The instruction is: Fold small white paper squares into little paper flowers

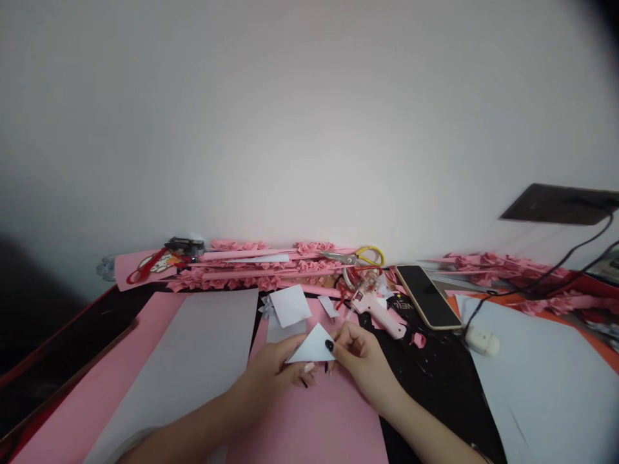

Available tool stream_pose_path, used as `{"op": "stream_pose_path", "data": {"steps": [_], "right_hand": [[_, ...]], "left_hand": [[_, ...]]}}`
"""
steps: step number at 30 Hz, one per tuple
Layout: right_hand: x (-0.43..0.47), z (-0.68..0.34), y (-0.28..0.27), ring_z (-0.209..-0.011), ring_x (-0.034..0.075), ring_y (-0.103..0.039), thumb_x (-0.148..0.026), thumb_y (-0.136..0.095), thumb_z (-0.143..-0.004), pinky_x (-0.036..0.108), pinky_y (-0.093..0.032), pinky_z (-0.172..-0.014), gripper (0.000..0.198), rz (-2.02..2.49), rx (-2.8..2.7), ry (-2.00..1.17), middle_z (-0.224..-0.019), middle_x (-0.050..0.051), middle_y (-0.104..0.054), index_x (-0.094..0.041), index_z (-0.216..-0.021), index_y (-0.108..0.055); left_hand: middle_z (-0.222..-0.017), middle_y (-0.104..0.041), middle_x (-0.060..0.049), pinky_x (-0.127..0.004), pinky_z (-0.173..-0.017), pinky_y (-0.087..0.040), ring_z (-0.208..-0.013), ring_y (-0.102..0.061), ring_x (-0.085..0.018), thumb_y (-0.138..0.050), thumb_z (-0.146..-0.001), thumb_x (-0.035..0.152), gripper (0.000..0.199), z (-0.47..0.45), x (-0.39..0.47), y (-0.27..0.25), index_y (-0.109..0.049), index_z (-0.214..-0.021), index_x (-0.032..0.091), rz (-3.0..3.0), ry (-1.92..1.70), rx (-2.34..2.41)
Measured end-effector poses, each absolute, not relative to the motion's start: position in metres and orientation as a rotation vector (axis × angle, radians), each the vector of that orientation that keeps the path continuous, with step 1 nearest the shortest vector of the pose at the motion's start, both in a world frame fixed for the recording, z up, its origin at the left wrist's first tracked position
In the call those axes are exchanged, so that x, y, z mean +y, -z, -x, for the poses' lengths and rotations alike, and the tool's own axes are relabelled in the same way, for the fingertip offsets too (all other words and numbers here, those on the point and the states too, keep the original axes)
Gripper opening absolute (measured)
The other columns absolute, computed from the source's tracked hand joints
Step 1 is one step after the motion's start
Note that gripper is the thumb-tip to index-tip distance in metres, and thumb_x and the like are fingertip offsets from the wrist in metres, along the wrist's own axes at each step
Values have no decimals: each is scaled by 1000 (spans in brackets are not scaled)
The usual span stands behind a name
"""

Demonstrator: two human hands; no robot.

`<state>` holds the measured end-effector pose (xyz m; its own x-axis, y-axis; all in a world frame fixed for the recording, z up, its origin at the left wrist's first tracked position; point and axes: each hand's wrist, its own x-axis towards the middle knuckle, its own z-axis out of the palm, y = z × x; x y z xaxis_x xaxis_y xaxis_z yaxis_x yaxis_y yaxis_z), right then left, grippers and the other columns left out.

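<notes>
A small white paper triangle [312, 345], folded to a point at the top, is held between my two hands above a pink sheet [314, 419]. My left hand [278, 367] pinches its left corner, thumb along the lower edge. My right hand [358, 354] grips the right corner, its dark-nailed thumb pressed on the paper's face. Just beyond my hands lies a white paper square [291, 305], with a small grey-white paper flower [265, 308] at its left. A little white paper strip [328, 307] rests to the right of the square.
A pink glue gun [382, 316], a phone [429, 298] and yellow-handled scissors [360, 257] lie beyond my right hand. Pink paper flower stems [242, 282] line the wall. White sheets [188, 361] spread at left and right. A cable [527, 287] leads to a white plug [482, 341].
</notes>
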<state>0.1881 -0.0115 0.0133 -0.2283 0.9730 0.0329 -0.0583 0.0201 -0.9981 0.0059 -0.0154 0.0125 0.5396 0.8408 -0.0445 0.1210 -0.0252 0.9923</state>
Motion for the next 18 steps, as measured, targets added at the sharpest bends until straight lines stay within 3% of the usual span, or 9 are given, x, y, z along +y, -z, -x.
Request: {"op": "stream_pose_path", "data": {"steps": [7, 18], "right_hand": [[-10, -192, -13, -51, 13, -53, -26, -60, -78, 25, -40, -54, 24, 1022, -1348, -1346, -55, -2, -58, -19, -59, -46], [-7, -192, -12, -53, 13, -55, -31, -62, -76, 25, -42, -53, 15, 979, -1265, -1459, -60, -1, -59, -19, -78, -54]], "left_hand": [[-73, -63, 0, -21, -61, -45, -66, -57, -15, -45, -85, 26, 40, 3, -10, -11, -47, -125, 28, -1815, -686, 1009], [-76, -68, -4, -23, -62, -44, -64, -60, -17, -39, -88, 35, 36, 16, -5, 4, -54, -119, 27, -2232, -736, 1142]]}}
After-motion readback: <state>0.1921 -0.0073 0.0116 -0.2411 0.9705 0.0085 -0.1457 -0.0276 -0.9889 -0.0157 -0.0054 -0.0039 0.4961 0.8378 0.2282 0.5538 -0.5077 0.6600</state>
